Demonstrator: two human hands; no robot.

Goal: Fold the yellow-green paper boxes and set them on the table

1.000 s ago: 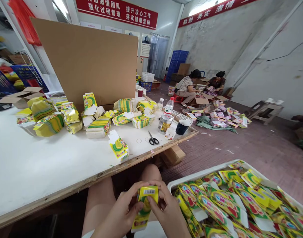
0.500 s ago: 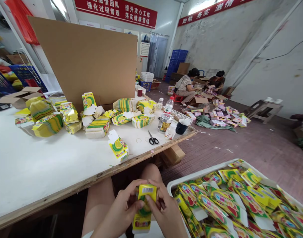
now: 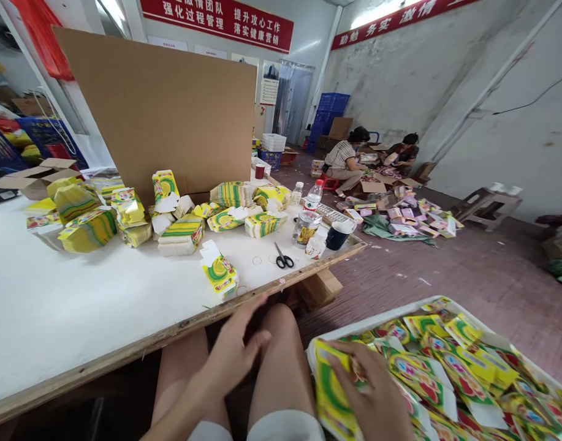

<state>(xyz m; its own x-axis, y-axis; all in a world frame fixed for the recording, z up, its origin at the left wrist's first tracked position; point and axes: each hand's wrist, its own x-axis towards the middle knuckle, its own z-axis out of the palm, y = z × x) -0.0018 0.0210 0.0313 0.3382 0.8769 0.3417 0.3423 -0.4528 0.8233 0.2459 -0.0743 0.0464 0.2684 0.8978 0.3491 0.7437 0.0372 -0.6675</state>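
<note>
My right hand (image 3: 370,383) is closed on a yellow and green small carton (image 3: 331,386), over the near left corner of a white tray (image 3: 349,329). Folded cartons of the same print (image 3: 423,373) fill that tray, some with white flaps sticking out. Nothing is in my left hand (image 3: 237,349), which hovers above my lap near the table edge with thumb and fingers apart. On the table in front of it lies a small stack of flat cartons (image 3: 219,272).
The white table (image 3: 101,312) has a wooden edge and holds bundles of flat cartons (image 3: 182,236), scissors (image 3: 284,257), a clear jar (image 3: 307,226) and a dark mug (image 3: 338,235). A cardboard sheet (image 3: 170,122) stands behind. Two people (image 3: 347,156) sit farther back by a pile of pink boxes (image 3: 409,214).
Both hands held the carton over my lap. Since then my left hand has let go and moved up slightly, while my right hand has carried the carton rightward to the tray.
</note>
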